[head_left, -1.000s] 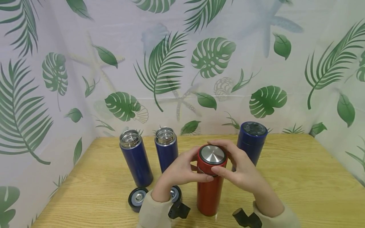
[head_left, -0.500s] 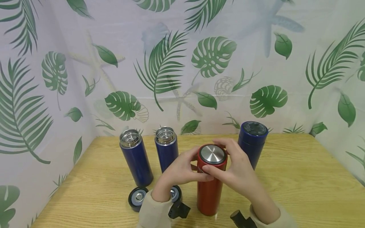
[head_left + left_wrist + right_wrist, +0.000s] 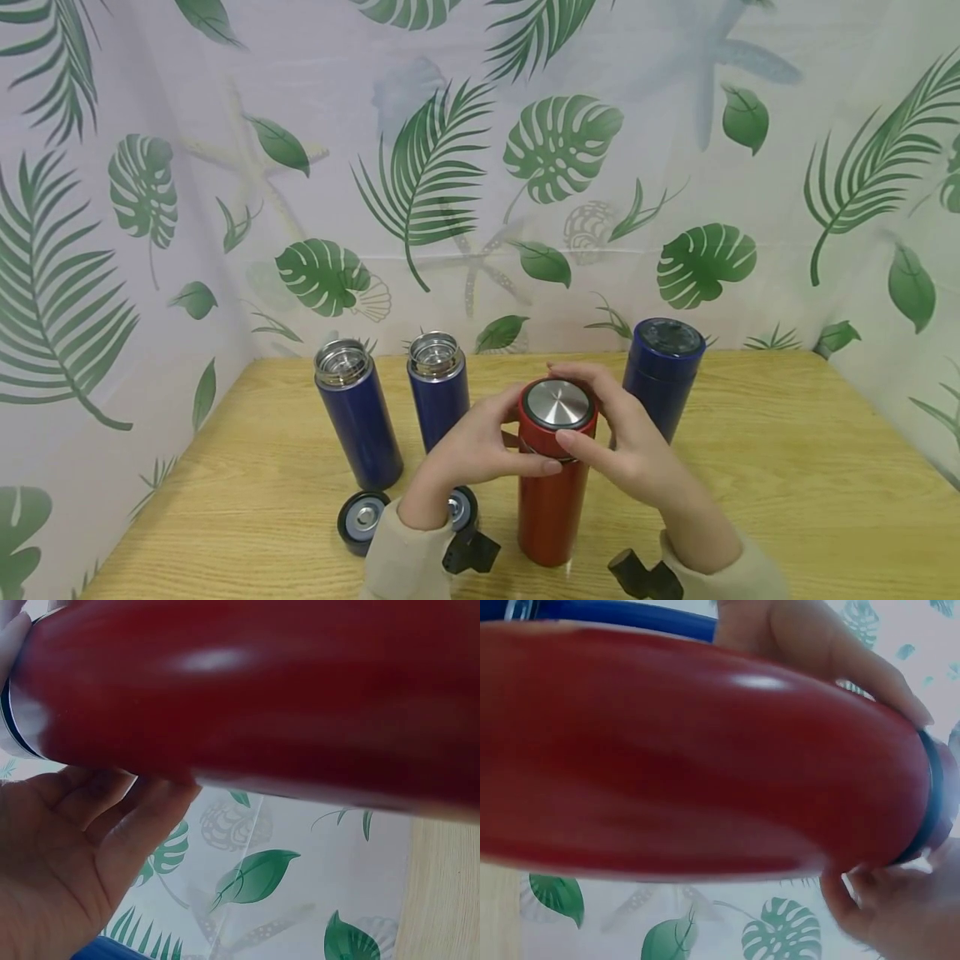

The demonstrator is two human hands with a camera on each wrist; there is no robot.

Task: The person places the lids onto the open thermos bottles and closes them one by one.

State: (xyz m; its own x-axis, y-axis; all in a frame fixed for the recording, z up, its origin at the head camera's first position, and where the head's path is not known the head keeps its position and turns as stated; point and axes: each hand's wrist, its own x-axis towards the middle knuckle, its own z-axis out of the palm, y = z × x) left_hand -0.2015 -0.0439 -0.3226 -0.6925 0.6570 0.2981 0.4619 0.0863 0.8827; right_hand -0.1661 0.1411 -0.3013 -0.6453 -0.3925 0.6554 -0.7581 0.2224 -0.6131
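In the head view, your left hand [image 3: 480, 442] grips the red flask [image 3: 550, 517] near its top; your right hand [image 3: 633, 454] holds its lid [image 3: 558, 406]. It stands upright on the wooden table [image 3: 772, 467], before leaf-printed cloth [image 3: 750, 183]. From the left wrist, your fingers [image 3: 146, 825] touch smooth red wall; a loose grip could let it turn. From the right wrist, uneven pull might tip it.

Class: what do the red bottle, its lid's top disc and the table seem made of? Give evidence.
Red bottle: probably painted metal, glossy, with bright highlights on its smooth side; plastic is possible. Top disc: likely brushed metal, silvery, with light streaks fanning from its centre. Table: wood or wood-look laminate, smooth, yellow-brown with fine grain lines; which is unclear.
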